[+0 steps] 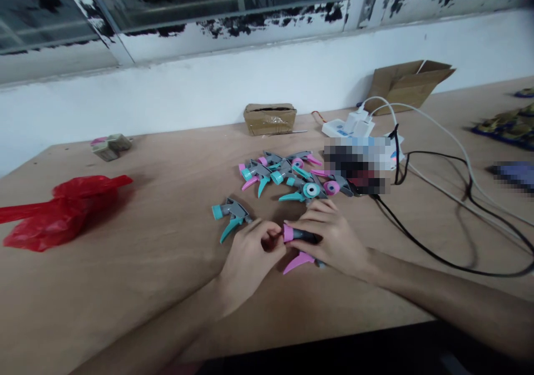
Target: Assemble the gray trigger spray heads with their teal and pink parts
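Note:
My right hand (334, 238) is wrapped round a grey spray-trigger head with a pink nozzle and pink lever (298, 248), held just above the wooden table (167, 241). My left hand (250, 252) is closed in a pinch at the pink nozzle end of that same head. A single teal-and-grey trigger head (230, 215) lies just left of my left hand. A pile of several pink and teal trigger heads (287, 176) lies beyond both hands.
A crumpled red plastic bag (62, 211) lies at the left. At the back stand a taped cardboard box (270, 118), an open carton (406, 80) and a white power strip with chargers (350, 126). Black and white cables (438, 208) loop across the right side.

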Action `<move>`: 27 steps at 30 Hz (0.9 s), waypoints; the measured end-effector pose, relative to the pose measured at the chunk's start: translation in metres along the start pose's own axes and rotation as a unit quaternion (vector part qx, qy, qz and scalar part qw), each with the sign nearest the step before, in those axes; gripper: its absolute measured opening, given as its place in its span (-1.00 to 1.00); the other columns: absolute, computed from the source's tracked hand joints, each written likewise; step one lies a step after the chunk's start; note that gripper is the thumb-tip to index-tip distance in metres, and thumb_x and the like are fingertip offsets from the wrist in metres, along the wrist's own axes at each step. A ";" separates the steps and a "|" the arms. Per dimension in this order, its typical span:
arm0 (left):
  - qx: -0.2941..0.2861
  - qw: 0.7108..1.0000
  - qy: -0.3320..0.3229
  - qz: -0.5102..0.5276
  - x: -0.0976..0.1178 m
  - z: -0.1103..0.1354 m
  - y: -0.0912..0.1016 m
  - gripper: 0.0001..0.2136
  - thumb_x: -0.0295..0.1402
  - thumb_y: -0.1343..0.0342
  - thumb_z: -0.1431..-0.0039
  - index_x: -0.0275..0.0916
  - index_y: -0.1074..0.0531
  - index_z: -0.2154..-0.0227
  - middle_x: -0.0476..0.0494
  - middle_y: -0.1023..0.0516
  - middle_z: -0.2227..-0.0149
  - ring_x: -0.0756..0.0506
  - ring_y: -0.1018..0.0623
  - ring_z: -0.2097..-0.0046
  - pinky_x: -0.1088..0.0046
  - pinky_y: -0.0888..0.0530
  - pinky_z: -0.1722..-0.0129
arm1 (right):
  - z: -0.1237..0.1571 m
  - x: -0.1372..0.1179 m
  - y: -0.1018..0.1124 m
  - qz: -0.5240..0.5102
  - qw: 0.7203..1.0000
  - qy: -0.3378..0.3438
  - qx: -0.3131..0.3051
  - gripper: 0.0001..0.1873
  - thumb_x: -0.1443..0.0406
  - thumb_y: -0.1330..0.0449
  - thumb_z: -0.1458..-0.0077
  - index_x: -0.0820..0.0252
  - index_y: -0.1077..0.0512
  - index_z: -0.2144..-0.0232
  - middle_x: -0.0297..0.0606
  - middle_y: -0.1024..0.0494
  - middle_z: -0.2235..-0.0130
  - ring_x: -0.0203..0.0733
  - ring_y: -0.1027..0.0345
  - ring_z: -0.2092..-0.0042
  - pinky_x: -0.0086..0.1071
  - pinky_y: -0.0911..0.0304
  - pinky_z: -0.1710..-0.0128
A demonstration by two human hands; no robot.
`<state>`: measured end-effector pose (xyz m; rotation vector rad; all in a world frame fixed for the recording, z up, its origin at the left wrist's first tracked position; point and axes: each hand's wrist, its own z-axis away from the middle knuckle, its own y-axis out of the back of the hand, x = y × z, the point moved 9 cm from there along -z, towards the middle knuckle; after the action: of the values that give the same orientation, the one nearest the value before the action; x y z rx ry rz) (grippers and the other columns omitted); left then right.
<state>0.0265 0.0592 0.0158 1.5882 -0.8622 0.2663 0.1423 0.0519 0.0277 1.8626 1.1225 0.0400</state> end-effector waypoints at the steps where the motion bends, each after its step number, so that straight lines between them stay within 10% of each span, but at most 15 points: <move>1: -0.003 1.000 -0.012 -0.017 0.002 0.000 -0.001 -0.96 -0.50 -0.11 0.03 -0.25 -0.39 0.48 0.01 -0.44 0.47 0.02 -0.41 0.45 0.53 -0.35 0.46 | 0.001 -0.001 0.000 0.009 1.000 0.000 0.001 -0.74 0.23 -0.25 0.05 0.19 -0.48 0.25 -0.31 -0.54 0.41 -0.20 -0.25 0.27 -0.27 -0.10 0.20; 15: 0.034 0.998 -0.015 -0.047 0.004 -0.001 0.017 -0.91 -0.54 -0.04 -0.01 -0.24 -0.41 0.47 0.04 -0.41 0.52 0.03 -0.40 0.46 0.53 -0.34 0.43 | 0.001 0.004 0.017 0.035 0.998 -0.041 0.035 -0.75 0.16 -0.25 0.06 0.07 -0.48 0.27 -0.40 -0.56 0.38 -0.26 -0.32 0.31 -0.25 -0.12 0.16; 27: -0.079 0.944 0.121 0.297 -0.014 -0.004 0.001 -0.84 -0.29 -0.01 -0.15 -0.28 -0.39 0.40 0.10 -0.29 0.66 0.10 -0.33 0.63 0.61 -0.34 0.62 | 0.000 0.013 0.021 -0.111 0.991 -0.054 0.046 -0.69 0.20 -0.24 0.04 0.06 -0.45 0.17 -0.33 -0.56 0.18 -0.15 -0.41 0.09 -0.19 -0.32 0.03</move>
<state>0.0176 0.0678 0.0086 1.0848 -1.1213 0.7852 0.1641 0.0574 0.0377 1.7857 1.2667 -0.2419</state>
